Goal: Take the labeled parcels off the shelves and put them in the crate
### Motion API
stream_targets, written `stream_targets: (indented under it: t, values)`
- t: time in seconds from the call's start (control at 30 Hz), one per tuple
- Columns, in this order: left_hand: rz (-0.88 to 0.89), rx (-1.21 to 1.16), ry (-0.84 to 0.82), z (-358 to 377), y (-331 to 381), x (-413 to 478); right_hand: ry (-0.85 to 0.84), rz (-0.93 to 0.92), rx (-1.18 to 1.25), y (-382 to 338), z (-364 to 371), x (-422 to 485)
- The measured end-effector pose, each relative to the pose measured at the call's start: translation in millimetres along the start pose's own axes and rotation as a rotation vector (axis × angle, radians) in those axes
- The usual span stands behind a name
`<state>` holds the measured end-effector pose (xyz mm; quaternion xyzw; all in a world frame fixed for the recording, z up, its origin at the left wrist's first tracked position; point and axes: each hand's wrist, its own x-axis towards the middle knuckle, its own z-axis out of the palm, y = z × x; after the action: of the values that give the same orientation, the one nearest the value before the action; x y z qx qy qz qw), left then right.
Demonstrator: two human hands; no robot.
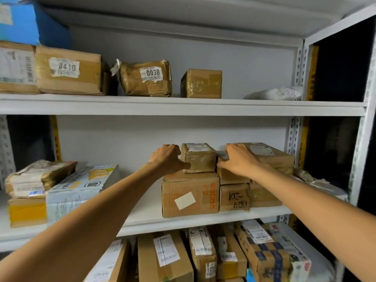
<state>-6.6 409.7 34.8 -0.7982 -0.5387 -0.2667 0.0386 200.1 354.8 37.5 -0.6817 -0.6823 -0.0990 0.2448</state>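
Both arms reach to the middle shelf of a white metal rack.

1. The left hand grips the small taped parcel from its left side. Its fingers curl toward the parcel's rear and the thumb presses the front face.
2. The small taped parcel stands upright on the large carton, at that carton's rear. A white label lies on its top face.
3. The right hand rests palm down on the flat parcel stacked just beside the small taped parcel, on the right. The thumb stretches left along the front edge. The fingertips are hidden past the knuckles, so we cannot tell whether this hand closes on the flat parcel or only lies on it.
4. On the upper shelf we read two labels: parcel 0410 and parcel 0038. An unmarked taped box stands to their right.
5. More labeled cartons fill the level below the middle shelf.
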Motion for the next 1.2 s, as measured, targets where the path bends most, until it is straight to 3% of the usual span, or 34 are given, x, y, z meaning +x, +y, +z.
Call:
stream_targets:
  t: [0.23, 0.47, 0.6, 0.7, 0.8, 0.9, 1.2]
  values:
    - [0.006, -0.058, -0.11, 33.4, -20.6, 60.3, -0.09, 0.06, 0.013, -6.3, 24.8, 60.8]
    - [-0.074, -0.463, -0.264, 54.4, -24.8, 91.4, -0.224, 0.17, 0.171, -15.4, 43.0, 87.5]
    - [-0.26, -0.915, -0.194, 51.1, -31.6, 83.4, -0.047, 0.171, 0.531, -36.7, 51.6, 87.5]
    - [-0.338, -1.195, -0.086, 40.4, -37.7, 64.0, 0.147, 0.15, 0.605, -51.8, 48.8, 82.3]
    - [-0.388, -1.243, 0.024, 32.4, -39.6, 39.1, 0.082, 0.191, 0.762, -57.9, 46.8, 68.1]
    - [-0.435, -1.21, 0.111, 27.5, -37.2, 12.9, 0.048, 0.217, 0.735, -60.9, 49.9, 44.1]
    - [-0.421, -1.364, 0.093, 12.2, -31.0, -59.9, -0.01, 0.174, 0.89, -57.9, 38.8, -20.7]
